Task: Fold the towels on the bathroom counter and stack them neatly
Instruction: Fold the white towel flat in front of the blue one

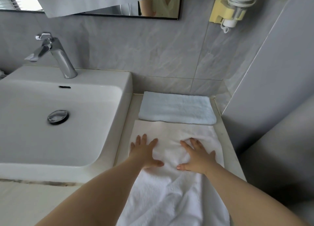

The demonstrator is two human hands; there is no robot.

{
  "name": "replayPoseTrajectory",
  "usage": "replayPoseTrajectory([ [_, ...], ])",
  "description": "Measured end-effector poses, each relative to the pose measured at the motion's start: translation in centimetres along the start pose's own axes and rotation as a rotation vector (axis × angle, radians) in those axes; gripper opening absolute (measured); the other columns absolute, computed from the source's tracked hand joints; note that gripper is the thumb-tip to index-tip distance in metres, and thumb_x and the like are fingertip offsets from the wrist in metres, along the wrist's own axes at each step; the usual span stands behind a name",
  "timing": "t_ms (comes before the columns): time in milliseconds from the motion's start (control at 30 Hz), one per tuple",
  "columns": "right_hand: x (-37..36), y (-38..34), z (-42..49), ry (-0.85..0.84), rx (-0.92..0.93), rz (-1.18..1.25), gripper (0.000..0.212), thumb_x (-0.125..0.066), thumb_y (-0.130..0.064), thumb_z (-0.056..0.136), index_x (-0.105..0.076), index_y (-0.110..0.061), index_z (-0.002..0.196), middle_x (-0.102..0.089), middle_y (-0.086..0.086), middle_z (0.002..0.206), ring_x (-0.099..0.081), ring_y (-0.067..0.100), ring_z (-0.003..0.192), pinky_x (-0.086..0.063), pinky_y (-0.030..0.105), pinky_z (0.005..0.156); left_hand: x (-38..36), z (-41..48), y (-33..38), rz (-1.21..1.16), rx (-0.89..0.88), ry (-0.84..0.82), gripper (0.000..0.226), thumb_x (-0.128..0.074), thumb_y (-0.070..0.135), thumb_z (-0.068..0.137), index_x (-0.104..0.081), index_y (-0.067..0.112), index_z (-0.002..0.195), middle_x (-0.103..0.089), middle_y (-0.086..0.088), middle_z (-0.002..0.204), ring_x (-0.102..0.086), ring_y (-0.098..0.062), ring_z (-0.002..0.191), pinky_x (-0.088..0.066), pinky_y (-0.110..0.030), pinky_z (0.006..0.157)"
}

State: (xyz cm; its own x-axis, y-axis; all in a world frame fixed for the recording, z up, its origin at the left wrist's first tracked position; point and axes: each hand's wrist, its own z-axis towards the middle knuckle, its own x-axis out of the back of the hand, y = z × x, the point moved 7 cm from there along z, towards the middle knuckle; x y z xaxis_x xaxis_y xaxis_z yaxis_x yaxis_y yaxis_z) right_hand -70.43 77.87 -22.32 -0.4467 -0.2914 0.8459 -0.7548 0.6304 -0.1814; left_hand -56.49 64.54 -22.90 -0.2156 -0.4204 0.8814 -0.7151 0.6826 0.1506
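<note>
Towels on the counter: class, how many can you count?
2. A folded towel lies at the back by the wall; an unfolded towel is spread before it, under the left hand and right hand. More could lie out of frame.

Two towels lie on the one worktop (232,157): one folded towel (176,107) at twelve o'clock and one spread towel (169,191) at six o'clock. Two hands show, one left hand (144,153) and one right hand (198,155). At nine o'clock sits one basin (25,140) with one tap (56,55), one drain plug (58,117) and one overflow slot (64,87). The wall carries one mirror (153,6) at eleven o'clock and one hair dryer (236,10) at one o'clock.
</note>
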Motion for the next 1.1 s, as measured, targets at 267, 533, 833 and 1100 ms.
replayPoseTrajectory([
  [267, 1.3, -2.9, -4.2, 0.365, 0.042, -0.169, 0.068, -0.05, -0.049, 0.09, -0.018, -0.033, 0.147, -0.009, -0.002, 0.158, -0.018, 0.025, 0.14, -0.02, 0.039, 0.109, 2.2, -4.7, 2.4, -0.046, -0.029, 0.374, 0.043, -0.055, 0.025, 0.09, -0.044, 0.025, 0.132, -0.041, -0.001, 0.136, -0.039, -0.021, 0.123, -0.034, -0.029, 0.099],
  [533, -1.1, -1.7, -10.5, 0.379, -0.007, 0.109, 0.046, -0.043, -0.041, 0.095, -0.036, -0.029, 0.139, -0.038, -0.007, 0.143, -0.041, 0.022, 0.125, -0.032, 0.035, 0.098, -1.2, -10.4, 0.8, -0.275, -0.162, 0.268, 0.033, -0.041, 0.019, 0.097, -0.055, 0.029, 0.124, -0.051, 0.009, 0.132, -0.054, -0.011, 0.113, -0.041, -0.022, 0.096],
  [833, -7.5, -1.6, -14.0, 0.146, -0.024, 0.103, 0.059, -0.034, -0.052, 0.095, -0.015, -0.033, 0.148, -0.007, -0.004, 0.158, -0.015, 0.02, 0.144, -0.02, 0.045, 0.112, -5.0, -14.5, 0.5, -0.121, -0.173, 0.21, 0.047, -0.036, 0.034, 0.099, -0.028, 0.031, 0.146, -0.03, 0.012, 0.15, -0.027, -0.007, 0.139, -0.017, -0.033, 0.116],
  [1100, -10.5, 0.5, -15.0, 0.164, -0.012, -0.022, 0.125, 0.041, -0.081, 0.032, 0.014, -0.039, 0.147, 0.025, -0.01, 0.154, 0.014, 0.016, 0.146, 0.005, 0.039, 0.116, -7.2, -14.5, -2.3, 0.047, -0.122, 0.072, 0.062, -0.025, 0.05, 0.098, 0.0, 0.029, 0.151, 0.006, 0.012, 0.158, 0.011, -0.01, 0.145, 0.007, -0.041, 0.116],
])
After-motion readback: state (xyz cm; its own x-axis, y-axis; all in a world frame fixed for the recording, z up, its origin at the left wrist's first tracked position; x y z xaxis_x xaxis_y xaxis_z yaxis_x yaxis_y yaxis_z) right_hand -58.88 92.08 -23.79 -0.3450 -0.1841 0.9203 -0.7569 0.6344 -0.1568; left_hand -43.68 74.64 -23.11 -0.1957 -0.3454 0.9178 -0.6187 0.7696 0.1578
